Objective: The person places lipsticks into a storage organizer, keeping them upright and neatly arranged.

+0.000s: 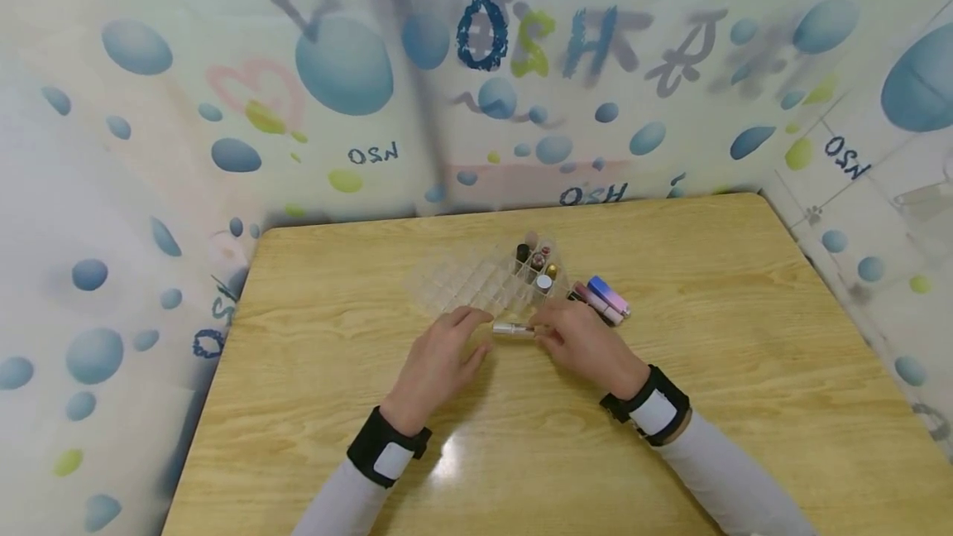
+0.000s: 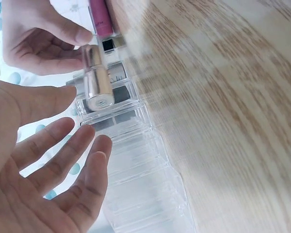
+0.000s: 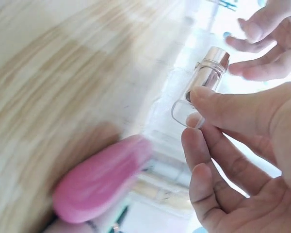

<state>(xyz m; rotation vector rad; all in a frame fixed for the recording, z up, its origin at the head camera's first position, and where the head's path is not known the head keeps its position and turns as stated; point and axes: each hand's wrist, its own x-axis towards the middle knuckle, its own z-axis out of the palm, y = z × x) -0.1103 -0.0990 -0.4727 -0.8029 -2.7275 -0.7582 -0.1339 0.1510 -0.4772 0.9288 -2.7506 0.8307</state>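
My right hand pinches the clear-capped end of a small lipstick tube between thumb and fingers. The tube's shiny metallic base points toward my left hand. In the left wrist view, that hand's fingers are spread and slightly bent around a gap beside the lipstick, holding nothing. Just beyond both hands stands a clear divided organizer. Several lipsticks and small bottles, one with a white top, fill its right end, while its left compartments show no items.
Right of the organizer, a blue-and-pink tube and a pink tube lie on the wooden table. A large pink rounded item shows close up in the right wrist view. A patterned wall borders the table's far edge.
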